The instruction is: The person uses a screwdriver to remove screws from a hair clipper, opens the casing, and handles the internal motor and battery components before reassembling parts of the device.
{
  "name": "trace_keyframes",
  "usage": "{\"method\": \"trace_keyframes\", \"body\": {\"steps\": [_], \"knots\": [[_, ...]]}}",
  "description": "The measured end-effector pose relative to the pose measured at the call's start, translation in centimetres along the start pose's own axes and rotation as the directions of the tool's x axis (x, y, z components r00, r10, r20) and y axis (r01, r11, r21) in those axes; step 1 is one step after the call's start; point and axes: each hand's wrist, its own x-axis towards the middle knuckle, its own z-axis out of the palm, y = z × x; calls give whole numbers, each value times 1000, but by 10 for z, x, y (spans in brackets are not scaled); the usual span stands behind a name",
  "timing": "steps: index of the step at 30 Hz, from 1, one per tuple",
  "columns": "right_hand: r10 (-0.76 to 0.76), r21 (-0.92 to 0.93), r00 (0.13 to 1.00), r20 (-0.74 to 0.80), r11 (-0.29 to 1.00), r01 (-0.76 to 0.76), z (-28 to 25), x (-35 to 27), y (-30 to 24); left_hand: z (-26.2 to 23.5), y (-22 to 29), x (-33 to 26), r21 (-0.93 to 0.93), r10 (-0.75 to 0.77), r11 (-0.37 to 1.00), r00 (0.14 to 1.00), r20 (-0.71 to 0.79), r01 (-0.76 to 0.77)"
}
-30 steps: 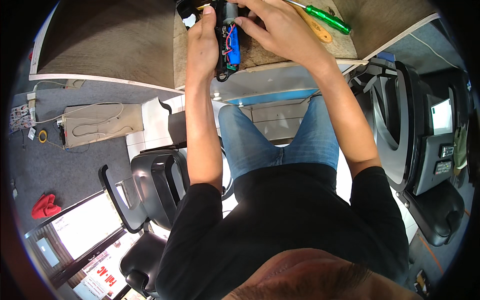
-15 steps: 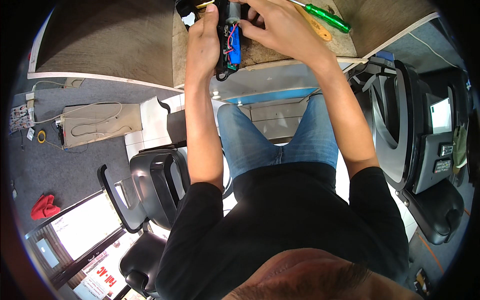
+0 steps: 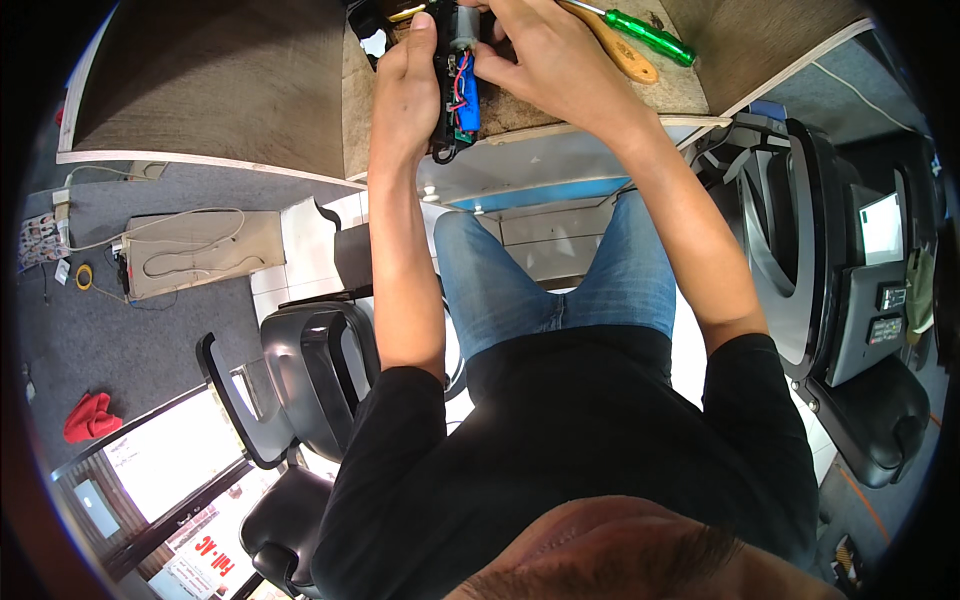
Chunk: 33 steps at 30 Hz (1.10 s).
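Observation:
An opened black handheld electric device (image 3: 444, 120) is held upright at the top of the view. Inside it show a silver cylindrical motor (image 3: 465, 28), a blue battery (image 3: 470, 95), thin red wires and a small green circuit board at the lower end. My left hand (image 3: 407, 80) wraps round its left side, thumb pointing up along the casing. From the right, my right hand (image 3: 545, 50) has bent fingers and thumb against the motor end; the fingertips are partly hidden or cut off by the upper edge.
Right of my right hand lie a green-handled screwdriver (image 3: 650, 38) and a wooden handle (image 3: 630, 58) on the worn shelf. Raised wooden panels (image 3: 220, 80) flank the shelf. Black padded chairs (image 3: 310, 370) stand on both sides. A red cloth (image 3: 92, 417) lies on the grey floor.
My right hand has shifted slightly left and closer in on the motor end. My left hand and the device stay nearly in place.

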Motion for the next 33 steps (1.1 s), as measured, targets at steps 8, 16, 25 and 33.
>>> {"method": "trace_keyframes", "body": {"steps": [8, 16, 25, 33], "knots": [[41, 0, 999, 15, 999, -41, 1, -1, 1, 1, 1, -2, -4, 7, 1000, 1000, 23, -7], [157, 141, 987, 23, 977, -158, 1, 1, -2, -2, 0, -1, -22, -9, 1000, 1000, 20, 9], [151, 169, 988, 22, 974, -153, -3, 1, -4, -3, -2, 0, -47, -12, 999, 1000, -9, 12], [142, 190, 990, -12, 972, -137, -3, 1, -1, 1, 0, 0, -72, 8, 997, 1000, 18, -7]]}}
